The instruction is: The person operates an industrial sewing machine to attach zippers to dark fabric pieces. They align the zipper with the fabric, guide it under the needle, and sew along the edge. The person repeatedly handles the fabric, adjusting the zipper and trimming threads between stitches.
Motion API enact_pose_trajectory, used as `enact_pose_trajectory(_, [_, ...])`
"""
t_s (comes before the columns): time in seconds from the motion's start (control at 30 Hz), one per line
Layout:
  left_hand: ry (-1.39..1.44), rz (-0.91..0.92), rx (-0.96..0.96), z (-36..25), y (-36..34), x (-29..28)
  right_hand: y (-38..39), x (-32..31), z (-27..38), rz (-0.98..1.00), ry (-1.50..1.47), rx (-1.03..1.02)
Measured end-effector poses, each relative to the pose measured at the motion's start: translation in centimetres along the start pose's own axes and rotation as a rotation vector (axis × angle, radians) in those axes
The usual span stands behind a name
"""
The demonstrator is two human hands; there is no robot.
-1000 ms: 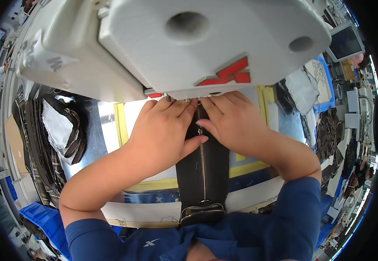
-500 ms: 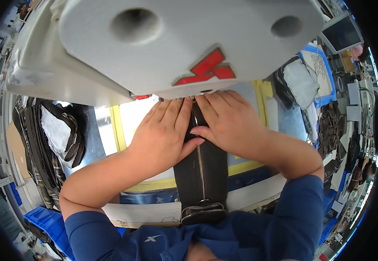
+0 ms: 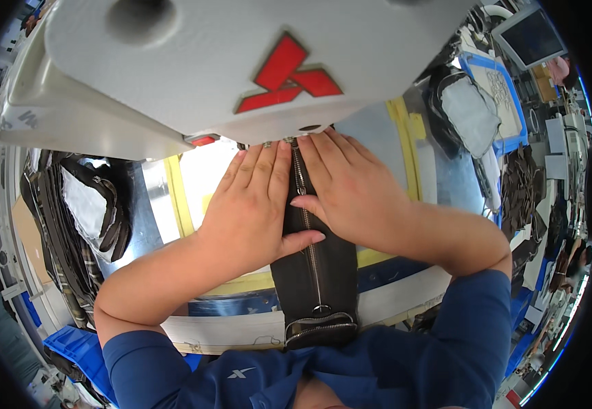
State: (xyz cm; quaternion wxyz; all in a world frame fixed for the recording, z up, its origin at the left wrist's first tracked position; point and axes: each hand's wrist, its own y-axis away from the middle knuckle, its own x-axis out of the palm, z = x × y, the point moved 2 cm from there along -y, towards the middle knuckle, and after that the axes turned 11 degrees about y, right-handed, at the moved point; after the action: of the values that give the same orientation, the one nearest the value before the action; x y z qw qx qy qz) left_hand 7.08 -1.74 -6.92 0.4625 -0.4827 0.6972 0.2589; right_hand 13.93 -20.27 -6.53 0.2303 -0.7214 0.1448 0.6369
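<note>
A long black fabric piece with a metal zipper (image 3: 315, 269) runs from my chest up under the head of a large pale grey sewing machine (image 3: 193, 75). My left hand (image 3: 247, 204) lies flat on the fabric's left side, fingers stretched forward. On its right side my right hand (image 3: 354, 184) presses down flat, fingers also extended. Both thumbs point inward across the zipper. My fingertips reach close to the machine head's lower edge, where metal parts show. The needle area is mostly hidden. Nearest me, a zipped pocket end (image 3: 320, 332) hangs at the table edge.
Yellow tape strips (image 3: 405, 146) border the bright work plate. At the left lies a stack of dark fabric pieces (image 3: 71, 218). To the right are more dark and white pieces (image 3: 469, 112) beside a blue-rimmed tray (image 3: 521, 140). A blue crate (image 3: 81, 351) stands lower left.
The machine head appears shifted up and left in the picture, as the view has moved slightly. Both hands remain flat on the fabric, with little change in their position on it.
</note>
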Motion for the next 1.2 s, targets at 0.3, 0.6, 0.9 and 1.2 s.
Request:
enact_pose_trajectory(0.3, [0.012,-0.108,0.024,0.7,-0.6,-0.6,-0.4,-0.2,-0.6,-0.047,-0.030,-0.024])
enact_pose_trajectory(0.6, [-0.018,-0.102,0.025,0.6,-1.2,-0.8,-0.6,-0.4,-0.9,-0.018,-0.059,-0.028])
enact_pose_trajectory(0.9, [-0.068,-0.126,0.028,0.4,-0.9,-0.6,-0.8,-0.3,-0.8,-0.022,-0.033,-0.035])
enact_pose_trajectory(1.2, [-0.052,-0.082,-0.006,0.4,-0.9,-0.7,-0.6,-0.5,-0.8,-0.131,-0.037,-0.080])
